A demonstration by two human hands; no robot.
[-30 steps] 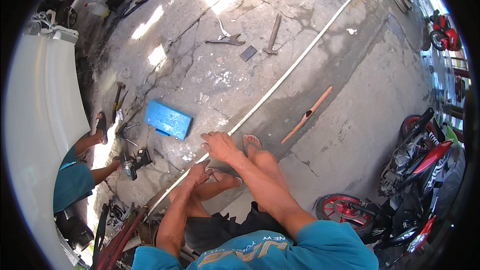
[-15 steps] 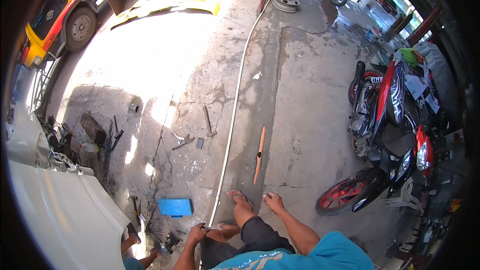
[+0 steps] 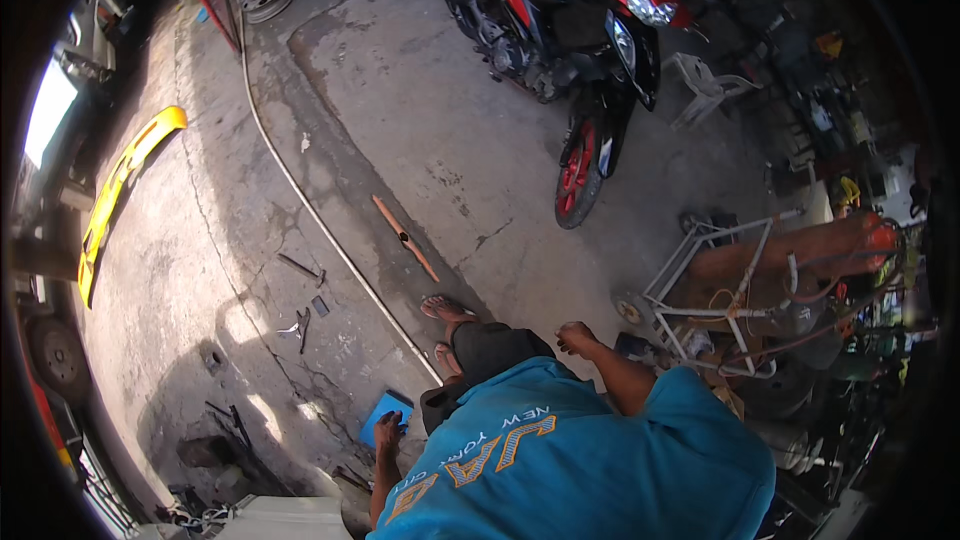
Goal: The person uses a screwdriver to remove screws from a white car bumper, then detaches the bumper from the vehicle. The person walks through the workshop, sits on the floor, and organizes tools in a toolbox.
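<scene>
Left hand [image 3: 388,430], half-curled, overlaps flat blue rectangular case [image 3: 385,403] in view; hold unclear. Right hand [image 3: 576,338] loosely curled, apparently empty, probably balancing.

So the pale, thin hose [image 3: 350,268] is running along the concrete, starting upper left of the frame, bending gently up there, then heading pretty straight diagonally down to lower centre, where its near end is disappearing by the person's knee. The flat blue case [image 3: 385,402] is lying on the floor at lower centre-left, sitting just left of that hose end. The left hand [image 3: 389,430] is partly covering it, can't tell if it's touching.
</scene>
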